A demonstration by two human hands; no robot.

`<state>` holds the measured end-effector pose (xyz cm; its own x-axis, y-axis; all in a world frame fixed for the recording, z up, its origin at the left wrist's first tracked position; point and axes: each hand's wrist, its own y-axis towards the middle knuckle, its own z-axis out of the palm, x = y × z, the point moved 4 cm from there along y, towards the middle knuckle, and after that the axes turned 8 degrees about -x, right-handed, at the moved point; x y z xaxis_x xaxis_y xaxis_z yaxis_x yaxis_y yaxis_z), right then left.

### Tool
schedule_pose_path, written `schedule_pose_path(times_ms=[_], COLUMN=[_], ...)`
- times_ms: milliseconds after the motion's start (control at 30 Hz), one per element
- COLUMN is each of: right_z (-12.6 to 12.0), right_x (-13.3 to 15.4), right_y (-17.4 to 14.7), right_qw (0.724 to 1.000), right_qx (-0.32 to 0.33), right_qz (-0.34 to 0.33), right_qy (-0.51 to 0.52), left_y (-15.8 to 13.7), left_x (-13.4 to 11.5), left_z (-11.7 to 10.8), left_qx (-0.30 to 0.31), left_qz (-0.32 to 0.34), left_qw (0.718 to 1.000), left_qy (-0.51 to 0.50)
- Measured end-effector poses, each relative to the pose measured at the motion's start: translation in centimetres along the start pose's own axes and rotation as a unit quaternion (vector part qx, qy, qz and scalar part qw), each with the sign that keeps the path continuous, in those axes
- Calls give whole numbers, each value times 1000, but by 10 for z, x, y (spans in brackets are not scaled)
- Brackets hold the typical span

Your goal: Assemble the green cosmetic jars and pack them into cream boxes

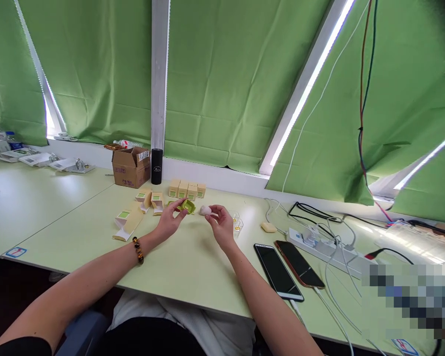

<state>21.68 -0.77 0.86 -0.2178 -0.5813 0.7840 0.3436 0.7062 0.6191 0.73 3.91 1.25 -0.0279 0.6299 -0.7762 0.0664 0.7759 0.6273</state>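
"Wearing a black garment (144,338), nearest the camera, and facing a pale table (181,272)."

"Doing what with the left hand (168,219)?"

"Pinching a yellow-green container (188,206) between thumb and fingers, above the table."

"Using the right hand (221,225) how?"

"Holding a small white piece (205,210) in the fingertips, just beside the container, not touching it."

"Also spotting a row of small cartons (183,190) beyond the hands."
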Motion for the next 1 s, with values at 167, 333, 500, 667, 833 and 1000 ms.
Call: schedule_pose_path(times_ms=[167, 333, 500, 667, 833, 1000], right_z=[4, 11, 13, 11, 10, 12], right_x=[19, 25, 33, 42, 46, 55], right_y=[-7, -12, -15, -16, -19, -24], right_qw=[996, 988, 984, 989, 999, 991], right_qx=[17, 60, 58, 22, 9, 13], right_qz=[21, 45, 66, 57, -19, -130], right_qy=[88, 136, 158, 133, 45, -37], left_y=[-1, -2, -4, -6, -8, -9], left_x=[-1, -5, -8, -9, -10, -12], left_z=[-1, -1, -1, -1, 0, 1], left_qx=[-8, 7, 18, 26, 50, 72], left_qz=[-4, 0, -3, -6, -7, 0], left_qw=[1000, 1000, 1000, 999, 998, 996], left_qy=[-15, -25, -22, -40, -45, -42])
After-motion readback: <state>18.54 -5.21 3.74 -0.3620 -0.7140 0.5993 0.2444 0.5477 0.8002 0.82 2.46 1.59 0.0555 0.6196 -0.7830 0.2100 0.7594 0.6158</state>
